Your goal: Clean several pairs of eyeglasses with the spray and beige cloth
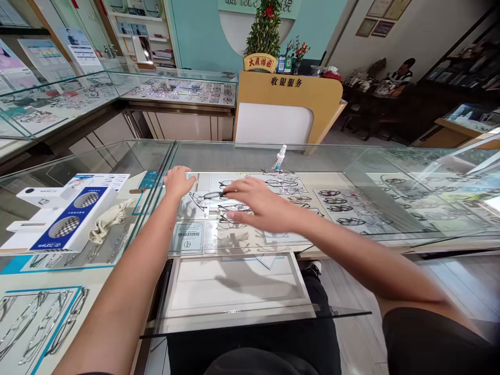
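Observation:
My left hand (178, 182) is over the far left part of the glass counter, its thumb apart from its fingers and nothing visible in it. To its right, my right hand (261, 204) reaches across the counter with its fingers stretched out and the thumb apart. A dark-framed pair of eyeglasses (213, 196) is just at its fingertips; whether they touch it I cannot tell. Another pair of eyeglasses (197, 201) lies between my hands. Under and behind my right hand are several more frames, partly hidden by it.
A white spray bottle (279, 158) stands at the counter's far edge. At left are a blue and white box (72, 219) and a crumpled cloth (109, 221). An open white drawer (234, 284) juts out below the counter. Someone sits far back right (402, 73).

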Available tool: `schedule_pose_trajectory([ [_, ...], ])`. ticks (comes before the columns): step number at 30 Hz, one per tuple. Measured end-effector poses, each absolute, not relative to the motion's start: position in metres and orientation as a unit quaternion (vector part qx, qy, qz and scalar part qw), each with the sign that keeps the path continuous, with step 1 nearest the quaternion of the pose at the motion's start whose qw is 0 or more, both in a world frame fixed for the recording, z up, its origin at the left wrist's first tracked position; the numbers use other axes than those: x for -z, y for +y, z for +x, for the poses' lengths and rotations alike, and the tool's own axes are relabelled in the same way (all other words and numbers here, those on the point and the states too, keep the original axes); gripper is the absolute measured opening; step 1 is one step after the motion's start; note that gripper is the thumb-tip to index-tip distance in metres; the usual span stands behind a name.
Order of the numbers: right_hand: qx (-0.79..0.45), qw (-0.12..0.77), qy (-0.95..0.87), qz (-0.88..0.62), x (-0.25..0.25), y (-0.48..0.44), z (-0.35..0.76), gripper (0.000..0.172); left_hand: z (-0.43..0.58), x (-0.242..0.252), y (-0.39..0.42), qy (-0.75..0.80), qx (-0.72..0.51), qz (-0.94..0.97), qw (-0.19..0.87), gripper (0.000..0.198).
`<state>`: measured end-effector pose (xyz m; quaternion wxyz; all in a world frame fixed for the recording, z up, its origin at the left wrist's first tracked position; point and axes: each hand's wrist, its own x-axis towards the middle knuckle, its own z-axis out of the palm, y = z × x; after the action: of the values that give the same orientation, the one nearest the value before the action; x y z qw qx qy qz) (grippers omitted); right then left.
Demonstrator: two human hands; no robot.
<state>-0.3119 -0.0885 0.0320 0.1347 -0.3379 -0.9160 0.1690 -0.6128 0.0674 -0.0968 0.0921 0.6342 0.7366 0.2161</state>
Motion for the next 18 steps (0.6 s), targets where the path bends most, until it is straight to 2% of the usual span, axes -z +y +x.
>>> schedule_pose_trajectory([
  [4,-0.104,0.106,-0.892,-0.428,-0.022,-0.014,-0.311,0.062,-0.614,0.098,0.069,0.733,-0.222,0.636,0.092,0.04],
  [8,-0.083,0.038,-0.87,-0.485,0.006,0.031,-0.316,0.059,-0.614,0.099,0.07,0.73,-0.234,0.636,0.09,0.038],
  [13,-0.074,0.013,-0.86,-0.504,0.034,0.052,-0.32,0.056,-0.615,0.103,0.071,0.727,-0.243,0.636,0.087,0.037],
  [18,-0.074,0.021,-0.855,-0.512,0.037,0.055,-0.318,0.053,-0.616,0.106,0.072,0.727,-0.246,0.635,0.085,0.036],
])
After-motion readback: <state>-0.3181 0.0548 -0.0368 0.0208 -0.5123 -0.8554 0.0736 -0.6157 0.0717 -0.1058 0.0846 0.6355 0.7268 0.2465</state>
